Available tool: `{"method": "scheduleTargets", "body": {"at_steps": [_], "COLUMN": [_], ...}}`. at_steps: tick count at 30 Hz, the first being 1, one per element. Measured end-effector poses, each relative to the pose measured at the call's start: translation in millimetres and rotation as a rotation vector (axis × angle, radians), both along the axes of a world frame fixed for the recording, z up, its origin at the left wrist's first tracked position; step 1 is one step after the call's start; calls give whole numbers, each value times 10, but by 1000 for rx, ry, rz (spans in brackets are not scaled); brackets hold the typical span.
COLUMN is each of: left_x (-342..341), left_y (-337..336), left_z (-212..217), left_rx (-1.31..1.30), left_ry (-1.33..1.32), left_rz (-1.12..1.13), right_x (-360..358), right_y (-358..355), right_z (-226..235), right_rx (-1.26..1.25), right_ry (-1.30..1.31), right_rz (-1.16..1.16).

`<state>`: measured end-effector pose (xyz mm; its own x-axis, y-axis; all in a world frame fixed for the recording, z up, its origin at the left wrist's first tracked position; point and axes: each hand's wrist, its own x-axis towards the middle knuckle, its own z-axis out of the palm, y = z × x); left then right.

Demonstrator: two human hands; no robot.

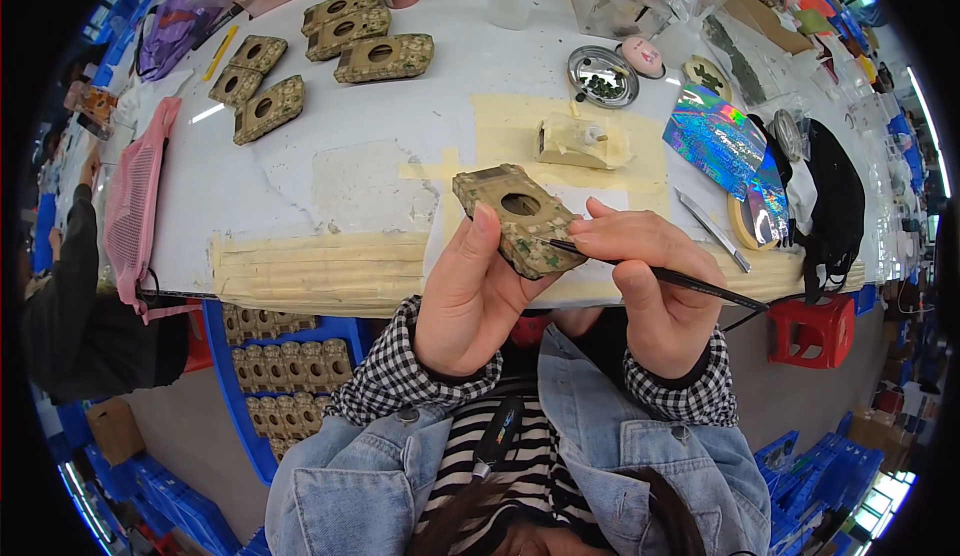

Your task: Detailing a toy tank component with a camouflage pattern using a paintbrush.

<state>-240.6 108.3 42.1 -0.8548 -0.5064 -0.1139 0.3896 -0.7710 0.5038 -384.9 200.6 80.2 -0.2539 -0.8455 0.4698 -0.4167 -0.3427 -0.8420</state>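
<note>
My left hand [460,301] grips a camouflage-painted model tank hull [500,221], tilted up above the table's near edge. A round hole shows in its top. My right hand [665,281] is closed round slim black tweezers [690,281], their tips at the hull's near right side. Whether a small part sits between the tips is too fine to tell. Just beyond the hull, a tan block [585,143] covered in masking tape stands on the taped tabletop. A round metal dish [628,64] of small dark green pieces lies farther right.
Several similar hulls [385,58] sit at the far left, near a yellow knife [220,53]. A silver blade-like tool [712,231] and a shiny holographic sheet [715,126] lie right. Below left is a blue tray [235,396] with more hulls. Another person's dark sleeve [70,296] is at left.
</note>
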Motion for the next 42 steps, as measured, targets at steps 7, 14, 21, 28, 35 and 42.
{"method": "scheduleTargets", "body": {"at_steps": [7, 14, 21, 28, 35, 42], "left_x": [8, -1, 1, 21, 28, 20], "left_y": [5, 2, 9, -28, -34, -25], "left_z": [-10, -13, 17, -75, -99, -114], "left_rx": [5, 48, 96, 225, 278, 324], "left_ry": [5, 41, 51, 186, 235, 276], "left_rz": [7, 17, 37, 33, 28, 5], "right_x": [-5, -18, -303, -431, -483, -325], "right_y": [2, 33, -112, -392, -457, -317], "right_z": [-8, -35, 6, -102, -174, 84], "right_rx": [1, -125, -50, -36, -17, -141], "right_ry": [5, -283, 225, 743, 750, 524], "right_rz": [10, 28, -332, -523, -487, -528]}}
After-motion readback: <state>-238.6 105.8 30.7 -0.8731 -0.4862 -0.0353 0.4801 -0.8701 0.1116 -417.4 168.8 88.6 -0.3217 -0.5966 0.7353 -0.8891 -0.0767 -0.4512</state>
